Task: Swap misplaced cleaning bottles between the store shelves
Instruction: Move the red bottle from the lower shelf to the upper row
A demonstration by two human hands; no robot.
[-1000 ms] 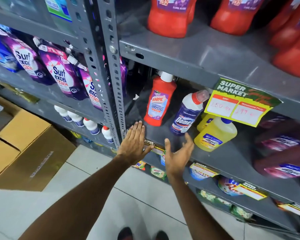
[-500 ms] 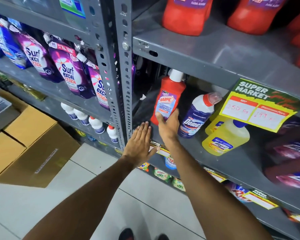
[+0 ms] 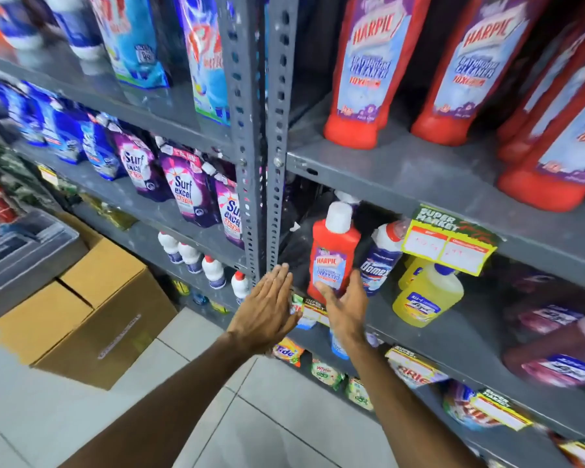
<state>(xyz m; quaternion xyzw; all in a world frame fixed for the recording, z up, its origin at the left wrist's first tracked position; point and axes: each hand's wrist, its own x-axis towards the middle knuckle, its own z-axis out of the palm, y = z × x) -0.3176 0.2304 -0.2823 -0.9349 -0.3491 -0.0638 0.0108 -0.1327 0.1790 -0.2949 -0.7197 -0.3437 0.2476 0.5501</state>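
Note:
A small red Harpic bottle with a white cap stands out at the left end of the middle right shelf. My right hand is wrapped around its lower part, thumb on the label and fingers on its right side; the base is hidden by the hand. My left hand is flat and empty, fingers together, just left of the bottle by the shelf upright. A white and blue Domex bottle leans right beside the Harpic. On the shelf above stand large red Harpic bottles.
A yellow cleaner bottle sits right of the Domex under a yellow price card. Surf Excel pouches and small white bottles fill the left shelves. Cardboard boxes stand on the tiled floor at the left.
My right hand reached in from the shelf edge and closed on the red Harpic bottle. The view tilted up, showing the upper shelf. My left hand stayed by the upright.

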